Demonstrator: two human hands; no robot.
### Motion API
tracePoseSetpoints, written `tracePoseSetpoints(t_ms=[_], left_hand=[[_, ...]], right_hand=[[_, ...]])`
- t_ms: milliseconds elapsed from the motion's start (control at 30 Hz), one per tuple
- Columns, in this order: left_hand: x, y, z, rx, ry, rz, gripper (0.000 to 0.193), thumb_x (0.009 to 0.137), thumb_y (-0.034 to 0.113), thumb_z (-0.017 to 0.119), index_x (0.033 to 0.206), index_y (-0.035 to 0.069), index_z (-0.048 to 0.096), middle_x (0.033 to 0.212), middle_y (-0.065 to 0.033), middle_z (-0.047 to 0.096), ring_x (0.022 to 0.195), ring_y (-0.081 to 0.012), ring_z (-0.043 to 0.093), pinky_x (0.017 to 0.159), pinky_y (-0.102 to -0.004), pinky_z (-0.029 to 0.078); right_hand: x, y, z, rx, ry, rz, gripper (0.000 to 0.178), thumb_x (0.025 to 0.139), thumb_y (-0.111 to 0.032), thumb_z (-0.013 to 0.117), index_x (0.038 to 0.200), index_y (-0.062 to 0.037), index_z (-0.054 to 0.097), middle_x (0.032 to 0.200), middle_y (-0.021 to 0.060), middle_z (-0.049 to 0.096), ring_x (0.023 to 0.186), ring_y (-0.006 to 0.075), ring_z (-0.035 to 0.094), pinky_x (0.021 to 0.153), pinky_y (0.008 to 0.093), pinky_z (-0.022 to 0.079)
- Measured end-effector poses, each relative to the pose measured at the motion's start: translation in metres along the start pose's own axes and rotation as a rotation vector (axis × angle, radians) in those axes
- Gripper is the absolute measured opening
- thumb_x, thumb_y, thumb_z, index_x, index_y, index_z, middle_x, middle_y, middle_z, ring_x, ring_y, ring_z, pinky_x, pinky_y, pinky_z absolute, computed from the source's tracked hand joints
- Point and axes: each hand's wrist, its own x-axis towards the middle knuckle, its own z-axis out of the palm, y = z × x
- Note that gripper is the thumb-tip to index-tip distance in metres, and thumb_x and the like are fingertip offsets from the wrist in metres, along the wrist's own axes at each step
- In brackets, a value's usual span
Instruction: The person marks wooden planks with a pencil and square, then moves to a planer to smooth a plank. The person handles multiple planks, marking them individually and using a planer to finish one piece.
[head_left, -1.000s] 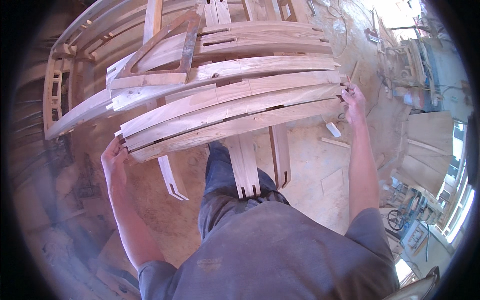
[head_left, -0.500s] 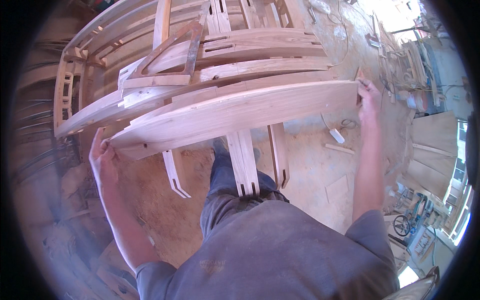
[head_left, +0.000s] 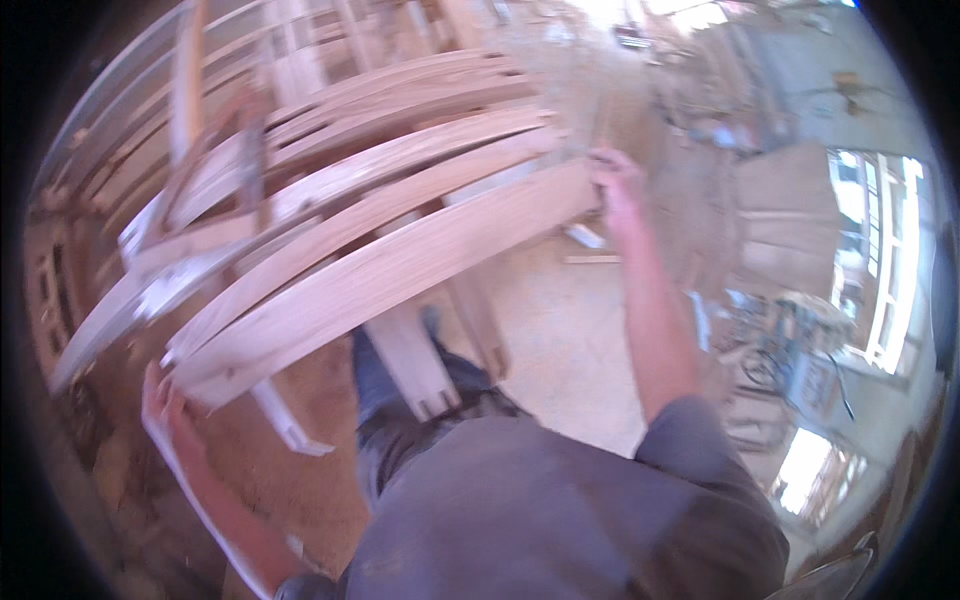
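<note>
A long pale wooden board spans the space in front of my body, slanting from lower left to upper right. My left hand is closed on its left end, and my right hand grips the far right end. Just beyond the board lies a curved wooden rail, with more curved pieces behind it. Slotted wooden uprights stick out toward me beneath the board, over my legs. Motion blurs the view, so the fingertips are not sharp.
A triangular wooden square rests on the stacked pieces at left. Wooden frames stand behind it. Dust covers the floor, where a small pale block lies. Beyond my right arm are a large panel, a cluttered bench and windows.
The whole view has swung to the right, shifting the scene left. The board now slants more and shows a narrower face, separated from the curved rail behind. Both hands keep hold of its ends.
</note>
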Motion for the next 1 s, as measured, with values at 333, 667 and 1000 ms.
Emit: tracePoseSetpoints(t_ms=[333,667,1000], left_hand=[[0.022,-0.03,-0.012,-0.063,-0.093,-0.114,0.045,0.102,0.008,0.056,0.145,-0.003,0.062,0.117,-0.0061,0.073,0.094,-0.0112,0.068,0.081,-0.0245,0.053],[0.011,-0.011,-0.008,-0.123,-0.149,-0.189,0.053,0.092,0.015,0.051,0.136,-0.011,0.066,0.123,-0.0148,0.075,0.114,-0.0237,0.071,0.098,-0.0354,0.055],[0.022,-0.011,-0.035,-0.146,-0.176,-0.217,0.06,0.104,0.037,0.061,0.144,-0.007,0.062,0.137,-0.0143,0.068,0.129,-0.0227,0.064,0.115,-0.0373,0.047]], right_hand=[[-0.011,-0.018,0.004,0.406,-0.022,0.254,0.032,0.087,0.011,0.064,0.118,0.0025,0.067,0.099,0.0104,0.071,0.087,0.0206,0.07,0.079,0.0333,0.057],[0.002,-0.039,0.015,0.234,-0.103,0.244,0.035,0.084,0.012,0.058,0.117,0.0038,0.067,0.108,0.0165,0.075,0.092,0.0224,0.074,0.075,0.0348,0.057],[0.013,-0.056,0.018,0.133,-0.172,0.294,0.024,0.085,0.011,0.06,0.104,-0.0027,0.064,0.103,0.013,0.073,0.09,0.0209,0.072,0.07,0.0331,0.056]])
